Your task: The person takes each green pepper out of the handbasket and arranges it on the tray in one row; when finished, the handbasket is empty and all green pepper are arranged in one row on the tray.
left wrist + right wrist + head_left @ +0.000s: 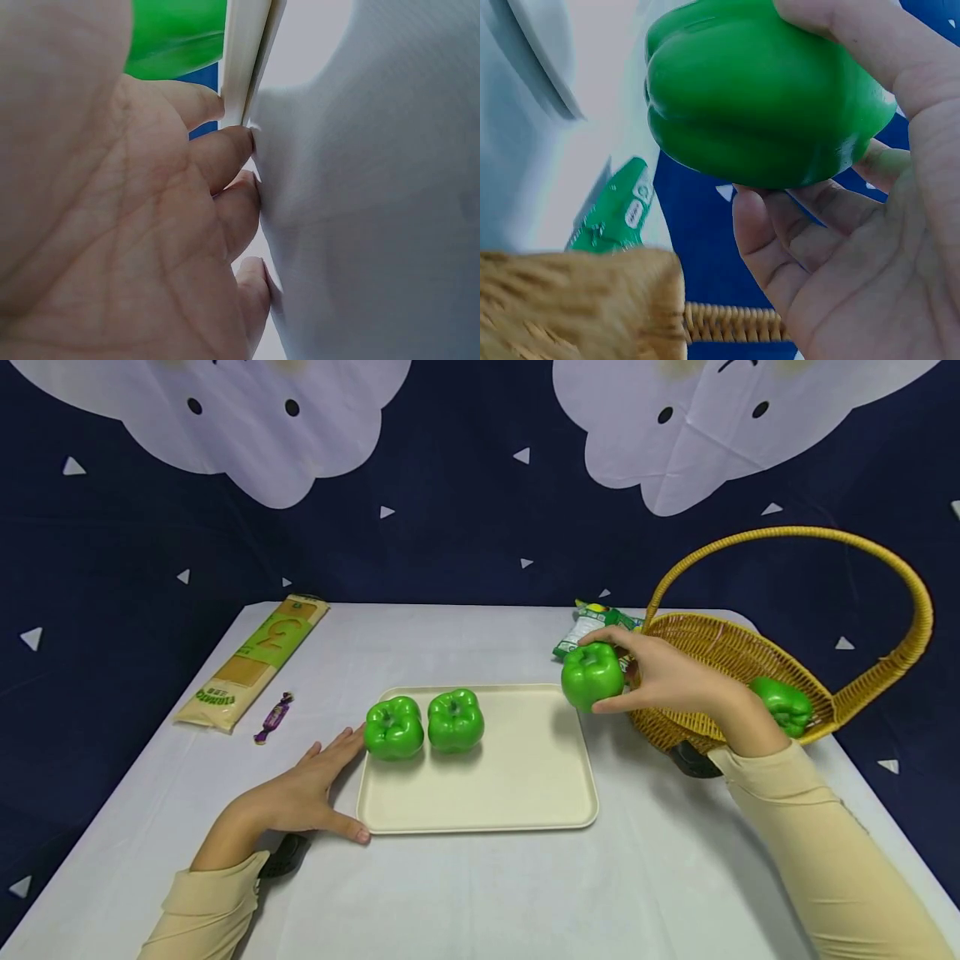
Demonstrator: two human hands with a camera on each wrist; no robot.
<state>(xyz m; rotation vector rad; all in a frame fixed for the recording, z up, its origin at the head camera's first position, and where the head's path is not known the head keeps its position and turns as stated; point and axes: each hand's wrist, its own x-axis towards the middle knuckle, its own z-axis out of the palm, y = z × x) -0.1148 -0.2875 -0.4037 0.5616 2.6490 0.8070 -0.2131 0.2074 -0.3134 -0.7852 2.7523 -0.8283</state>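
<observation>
My right hand grips a green bell pepper between thumb and fingers, held up between the tray and the wicker basket. The right wrist view shows the same pepper against the thumb and fingertips. Two more green bell peppers sit side by side in the upper left of the cream tray. At the tray's left edge my left hand rests with its fingers spread, touching the rim. Another green pepper lies inside the wicker basket.
A long noodle packet and a purple wrapped candy lie left of the tray. Behind the right hand is a green and white snack bag. The basket's tall handle arches over the table's right side.
</observation>
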